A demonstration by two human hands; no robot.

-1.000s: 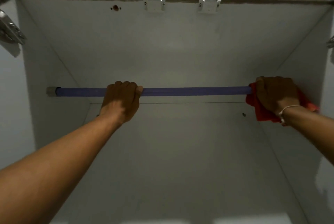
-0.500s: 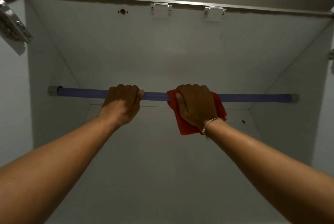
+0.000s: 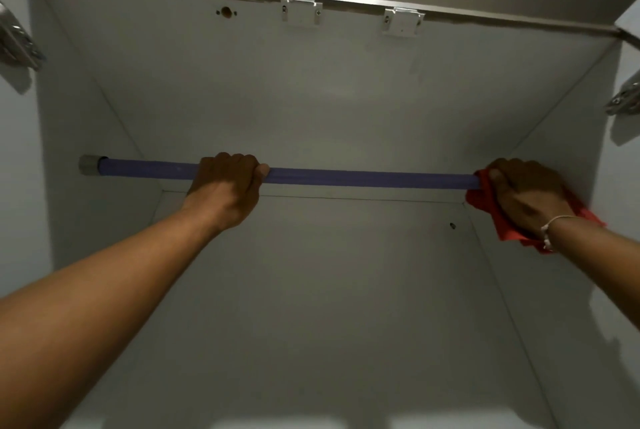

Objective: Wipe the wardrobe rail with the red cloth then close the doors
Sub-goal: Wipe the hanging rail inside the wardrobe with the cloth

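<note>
Two metal brackets (image 3: 301,15) (image 3: 402,21) were screwed to the top panel near its front edge, upper centre of the frame. A round hole (image 3: 226,12) with two small screw holes lay left of them. One metal hinge (image 3: 17,42) sat at the upper left edge, another hinge (image 3: 625,97) at the right edge. A small hole (image 3: 452,225) marked the back panel, centre right.

both hands (image 3: 228,186) (image 3: 526,196) clenched, arms outstretched
</note>
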